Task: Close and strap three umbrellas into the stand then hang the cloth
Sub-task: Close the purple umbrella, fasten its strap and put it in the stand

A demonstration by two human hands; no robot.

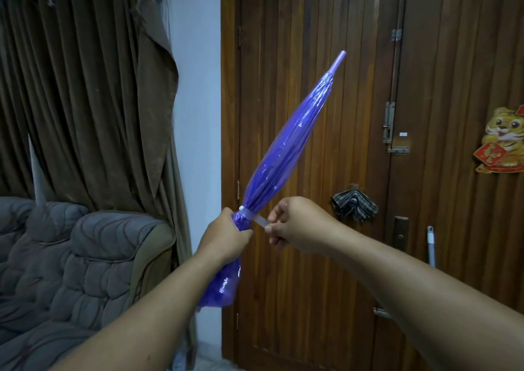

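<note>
Both bare forearms are reaching forward toward the wooden door (312, 144). Left hand (224, 236) is gripping the furled purple umbrella (286, 149) with fingers wrapped tight, its tip slanting up and right. Right hand (297, 223) is pinching the pale strap (259, 221) around it. Striped cloth (354, 205) is hanging on the door.

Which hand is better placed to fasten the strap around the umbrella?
The right hand. It already pinches the free end of the strap, while the left hand is busy with its grip around the closed umbrella, holding it steady.
</note>
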